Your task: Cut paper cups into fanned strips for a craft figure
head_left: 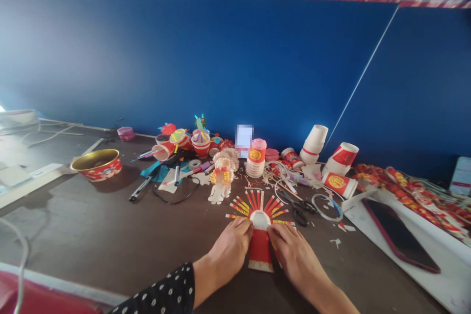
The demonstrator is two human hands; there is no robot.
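Note:
A cut-up paper cup lies on the dark table in front of me. Thin red and yellow strips fan out from the far side of its round white base, while a wide red panel extends toward me. My left hand pinches the left edge near the base, fingers bent. On the opposite edge, my right hand grips the cup with its fingertips; part of the panel is hidden under it. Black scissors rest just beyond my right hand. Past the strips stands a figure made of cut paper cups.
At left sits a red bowl with a gold inside. Stacked paper cups, a tape roll, markers and paper scraps line the back. A phone lies on a white tray at right. A blue partition rises behind.

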